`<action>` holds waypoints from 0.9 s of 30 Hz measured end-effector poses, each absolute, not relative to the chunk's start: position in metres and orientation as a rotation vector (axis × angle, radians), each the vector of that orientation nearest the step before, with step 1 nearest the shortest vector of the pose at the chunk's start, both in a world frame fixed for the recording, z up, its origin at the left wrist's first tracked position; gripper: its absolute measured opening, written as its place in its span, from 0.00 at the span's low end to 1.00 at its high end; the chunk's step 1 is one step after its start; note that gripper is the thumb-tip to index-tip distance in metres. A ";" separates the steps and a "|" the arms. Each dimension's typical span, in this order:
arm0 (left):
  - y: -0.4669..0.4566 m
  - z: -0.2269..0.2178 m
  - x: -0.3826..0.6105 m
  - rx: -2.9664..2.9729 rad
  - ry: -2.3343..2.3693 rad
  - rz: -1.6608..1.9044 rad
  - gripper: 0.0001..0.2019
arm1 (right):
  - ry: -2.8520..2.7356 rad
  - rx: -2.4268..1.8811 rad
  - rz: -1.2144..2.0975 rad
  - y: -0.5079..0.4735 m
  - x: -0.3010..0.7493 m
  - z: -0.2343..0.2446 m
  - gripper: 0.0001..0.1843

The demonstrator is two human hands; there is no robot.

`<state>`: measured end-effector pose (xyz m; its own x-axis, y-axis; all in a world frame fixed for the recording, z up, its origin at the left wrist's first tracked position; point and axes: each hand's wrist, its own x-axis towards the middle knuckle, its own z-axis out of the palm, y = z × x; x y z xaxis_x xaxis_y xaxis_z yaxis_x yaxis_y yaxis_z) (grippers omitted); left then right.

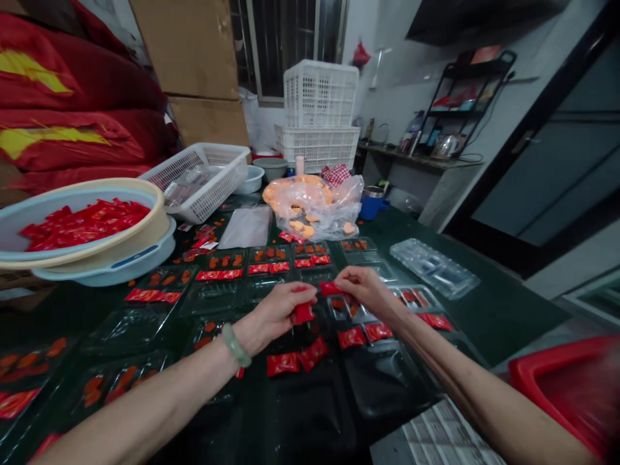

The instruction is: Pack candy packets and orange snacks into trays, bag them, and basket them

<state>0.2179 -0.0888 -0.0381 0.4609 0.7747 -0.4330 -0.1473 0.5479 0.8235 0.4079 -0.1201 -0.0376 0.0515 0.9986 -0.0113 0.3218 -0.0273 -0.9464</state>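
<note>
Green desk (504, 313) carries clear trays (387, 381), beige basin (151, 188) at left edge. Left hand (278, 309) pinches one red packet (303, 313), right hand (364, 287) another packet (328, 288); fingers (306, 294) closed.

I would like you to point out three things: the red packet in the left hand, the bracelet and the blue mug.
Red packet (303, 314) in left hand (277, 311): head view, visible lower face.
Bracelet (236, 346): head view, middle of its band.
Blue mug (369, 206): head view, side wall.

Left forearm (165, 397) slants in from eight o'clock, right forearm (465, 382) from four; left hand (283, 305) and right hand (365, 289) curl, apparently pinching.
</note>
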 end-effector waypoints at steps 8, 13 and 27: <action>-0.079 -0.039 0.214 0.651 0.923 0.727 0.09 | -1.494 -2.372 -0.012 -0.041 0.467 -0.045 0.11; -0.073 -0.035 0.227 0.710 0.907 0.928 0.11 | -1.565 -2.317 0.148 -0.030 0.432 -0.049 0.20; -0.092 -0.034 0.270 1.031 0.953 0.859 0.06 | -1.217 -1.532 0.936 -0.138 0.439 -0.038 0.13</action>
